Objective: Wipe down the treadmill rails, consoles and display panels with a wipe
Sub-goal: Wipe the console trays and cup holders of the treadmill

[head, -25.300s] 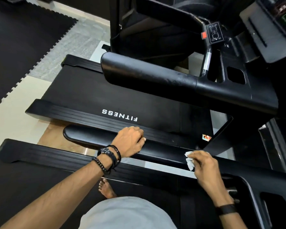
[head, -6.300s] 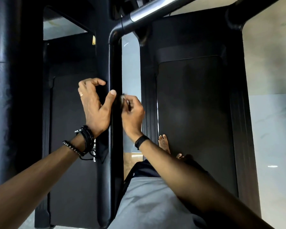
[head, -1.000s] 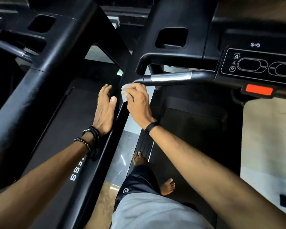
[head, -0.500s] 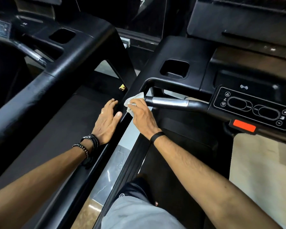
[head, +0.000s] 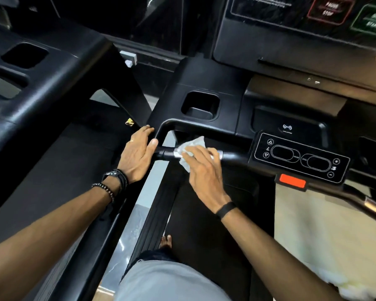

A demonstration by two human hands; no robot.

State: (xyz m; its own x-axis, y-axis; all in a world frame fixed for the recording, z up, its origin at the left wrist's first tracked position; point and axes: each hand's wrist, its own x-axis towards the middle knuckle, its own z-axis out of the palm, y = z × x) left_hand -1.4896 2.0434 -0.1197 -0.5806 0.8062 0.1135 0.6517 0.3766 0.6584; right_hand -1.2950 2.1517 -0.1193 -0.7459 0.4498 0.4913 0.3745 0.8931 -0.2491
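The right hand [head: 201,168] presses a crumpled white wipe [head: 190,148] onto the silver sensor section of the crossbar handle [head: 234,156], its fingers curled over both wipe and bar. The wipe sits at the left end of that bar, just right of where the bar meets the side rail [head: 161,131]. The left hand [head: 137,153] lies flat with fingers straight and relaxed, resting against the bend of the side rail and gripping nothing; dark bead bracelets [head: 115,181] circle its wrist, and a black band [head: 225,210] circles the right wrist.

Further right along the handle is a black control panel [head: 301,157] with arrow, plus and minus buttons, and under its lower edge a red stop tab [head: 292,183]. Behind the handle the black console [head: 204,83] holds a square cup recess [head: 200,105]. At the upper right edge the display panel [head: 291,29] carries red and green button labels. A second black treadmill [head: 41,79] stands just to the left. Between the two machines a strip of glossy grey floor tile [head: 128,227] shows; paler floor [head: 302,224] lies to the right. A bare foot [head: 166,242] stands on the dark running belt [head: 204,235].
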